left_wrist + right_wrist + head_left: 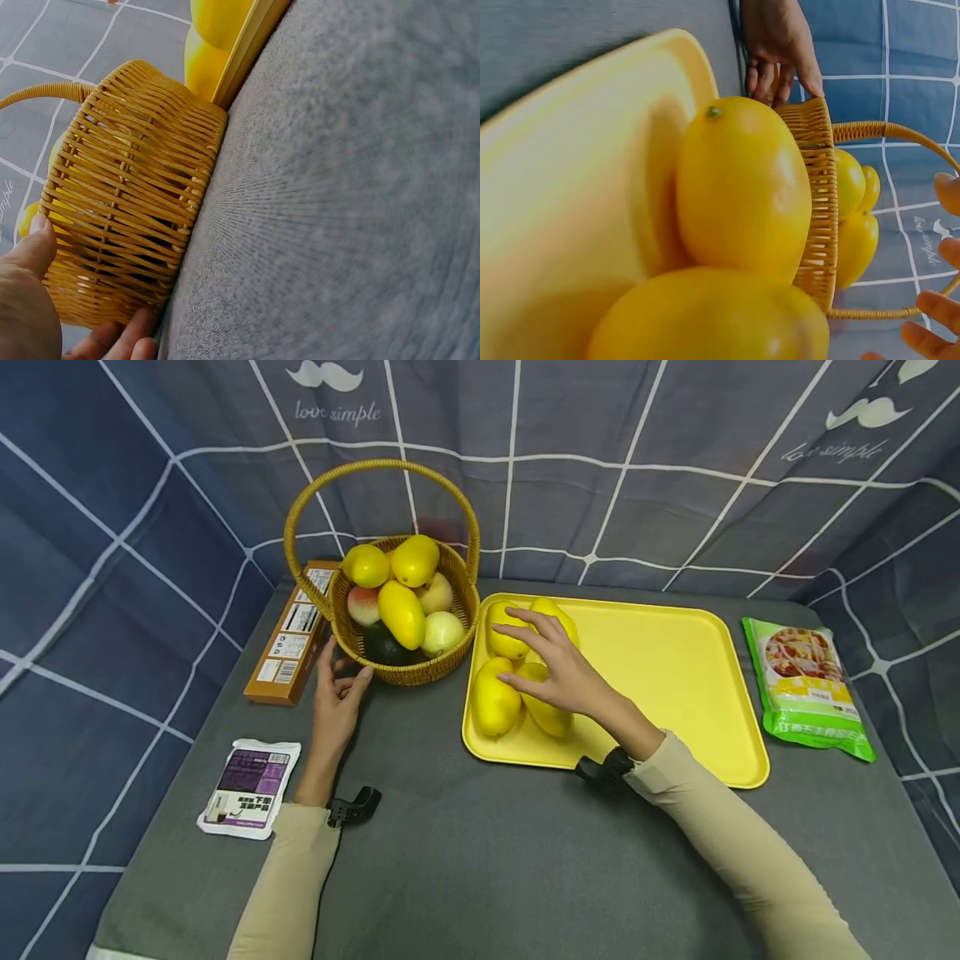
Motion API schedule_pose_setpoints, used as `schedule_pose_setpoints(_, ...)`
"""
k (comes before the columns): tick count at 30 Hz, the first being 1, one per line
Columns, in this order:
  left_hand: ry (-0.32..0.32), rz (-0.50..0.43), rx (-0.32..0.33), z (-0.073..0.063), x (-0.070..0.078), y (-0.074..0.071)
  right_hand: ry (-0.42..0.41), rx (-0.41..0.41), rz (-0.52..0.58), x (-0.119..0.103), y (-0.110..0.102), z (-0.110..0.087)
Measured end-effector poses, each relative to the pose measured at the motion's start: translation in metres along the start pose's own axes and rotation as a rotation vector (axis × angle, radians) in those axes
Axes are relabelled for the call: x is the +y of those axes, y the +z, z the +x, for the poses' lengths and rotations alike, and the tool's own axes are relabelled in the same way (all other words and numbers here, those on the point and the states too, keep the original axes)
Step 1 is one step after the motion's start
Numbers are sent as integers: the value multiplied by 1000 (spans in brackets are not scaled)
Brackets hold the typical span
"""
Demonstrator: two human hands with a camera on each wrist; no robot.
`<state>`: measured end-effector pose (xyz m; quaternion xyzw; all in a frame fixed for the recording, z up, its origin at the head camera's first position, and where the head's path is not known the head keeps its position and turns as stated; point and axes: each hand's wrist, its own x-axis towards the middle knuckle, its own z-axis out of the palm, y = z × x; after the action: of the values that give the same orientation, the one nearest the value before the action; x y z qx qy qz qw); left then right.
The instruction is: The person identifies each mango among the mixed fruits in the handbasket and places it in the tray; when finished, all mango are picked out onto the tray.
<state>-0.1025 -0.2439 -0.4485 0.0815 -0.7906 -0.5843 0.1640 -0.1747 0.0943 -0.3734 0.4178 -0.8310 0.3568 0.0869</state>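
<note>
Blue-grey checked cloth (555, 510) is hanging behind a dark grey tabletop (450, 860). Four smooth, glossy yellow fruits (496, 697) are lying at the left end of a yellow tray (660, 685); the right hand (558, 668), fingers spread and grasping nothing, is hovering over them. The left hand (337, 702) is holding a woven basket (420, 673) by its side.

Worktop (487, 860): grey, fabric-covered
Wicker basket (423, 673): upright, toward the back
Brown box (287, 647): left of basket
Pouch (250, 789): flat, front left
Yellow tray (660, 668): right of basket
Green packet (808, 689): right of tray
</note>
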Motion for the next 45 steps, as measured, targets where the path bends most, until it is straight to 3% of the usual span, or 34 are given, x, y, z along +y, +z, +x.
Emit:
schedule_pose_setpoints(11, -25, 1, -14, 1, 1, -1, -9, -67, 23, 2, 3, 69)
schedule_pose_setpoints(18, -34, -14, -42, -8, 34, -3, -18, -131, 37, 7, 9, 117)
schedule_pose_setpoints(24, -42, -10, -37, -8, 37, -3, 27, -199, 21, 10, 14, 150)
schedule_pose_setpoints(32, -52, -3, -39, -7, 37, -2, 86, -262, 9, 12, 24, 171)
schedule_pose_setpoints(45, -56, -10, -39, -5, 37, -3, 147, -292, 13, 23, 46, 187)
